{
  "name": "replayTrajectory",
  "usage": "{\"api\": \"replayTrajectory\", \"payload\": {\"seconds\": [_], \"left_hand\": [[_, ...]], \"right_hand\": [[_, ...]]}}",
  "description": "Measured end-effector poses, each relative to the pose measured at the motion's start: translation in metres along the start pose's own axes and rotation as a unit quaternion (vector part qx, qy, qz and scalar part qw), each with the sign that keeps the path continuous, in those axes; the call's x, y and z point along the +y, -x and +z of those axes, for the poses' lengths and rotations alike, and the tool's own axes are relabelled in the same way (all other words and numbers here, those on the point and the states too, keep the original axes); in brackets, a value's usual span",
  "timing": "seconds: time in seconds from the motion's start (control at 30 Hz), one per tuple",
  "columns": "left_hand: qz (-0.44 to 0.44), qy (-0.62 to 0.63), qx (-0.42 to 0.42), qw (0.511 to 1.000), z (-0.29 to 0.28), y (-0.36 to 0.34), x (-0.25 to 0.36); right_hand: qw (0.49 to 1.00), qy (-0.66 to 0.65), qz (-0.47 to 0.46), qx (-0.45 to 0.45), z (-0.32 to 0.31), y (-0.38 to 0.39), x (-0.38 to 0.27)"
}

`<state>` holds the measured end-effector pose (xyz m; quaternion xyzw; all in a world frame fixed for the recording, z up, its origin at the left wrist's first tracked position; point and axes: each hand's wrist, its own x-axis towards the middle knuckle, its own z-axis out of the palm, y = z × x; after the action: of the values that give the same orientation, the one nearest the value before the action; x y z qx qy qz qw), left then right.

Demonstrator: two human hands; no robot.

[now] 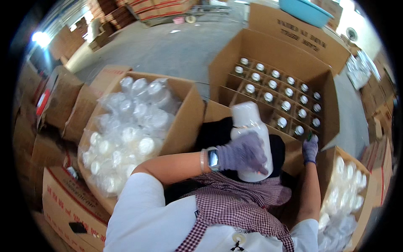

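Observation:
My left hand (243, 154), in a grey-purple knit glove, is wrapped round a large white bottle (247, 115). The bottle lies tilted over my lap, its narrower end pointing away from me. My right hand (310, 151), gloved alike, is closed at the near right corner of a big open carton (235, 52). Something small and dark green shows at its fingertips, too small to name. Inside the carton, cardboard dividers (226, 95) form cells, and many hold upright bottles with silvery caps (286, 105). Several cells on the left side show no cap.
To my left, an open carton (184, 115) holds white bottles in clear plastic bags (121, 138). Another carton (364, 210) of bagged white bottles stands at my right. A blue basin (306, 11) sits behind the carton flap. Stacked boxes (63, 101) and a loaded cart (205, 11) stand farther off.

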<state>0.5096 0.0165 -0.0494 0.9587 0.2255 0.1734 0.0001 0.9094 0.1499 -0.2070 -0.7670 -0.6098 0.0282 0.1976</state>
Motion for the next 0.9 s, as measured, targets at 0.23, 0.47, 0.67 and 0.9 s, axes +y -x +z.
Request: {"api": "replayTrajectory", "payload": {"seconds": [0.23, 0.47, 0.67, 0.9], "left_hand": [[0.081, 0.021, -0.052, 0.995, 0.017, 0.031, 0.005], [-0.375, -0.135, 0.182, 0.899, -0.063, 0.145, -0.137], [-0.659, -0.274, -0.061, 0.698, -0.07, 0.337, -0.263], [-0.633, 0.122, -0.059, 0.762, -0.216, 0.224, -0.254]], "right_hand": [[0.996, -0.074, 0.029, -0.05, 0.024, 0.0, -0.015], [0.906, -0.383, 0.173, -0.046, 0.013, 0.01, 0.012], [0.994, 0.086, -0.028, 0.057, 0.041, 0.013, 0.022], [0.985, 0.02, -0.104, 0.137, -0.049, 0.015, -0.057]]}}
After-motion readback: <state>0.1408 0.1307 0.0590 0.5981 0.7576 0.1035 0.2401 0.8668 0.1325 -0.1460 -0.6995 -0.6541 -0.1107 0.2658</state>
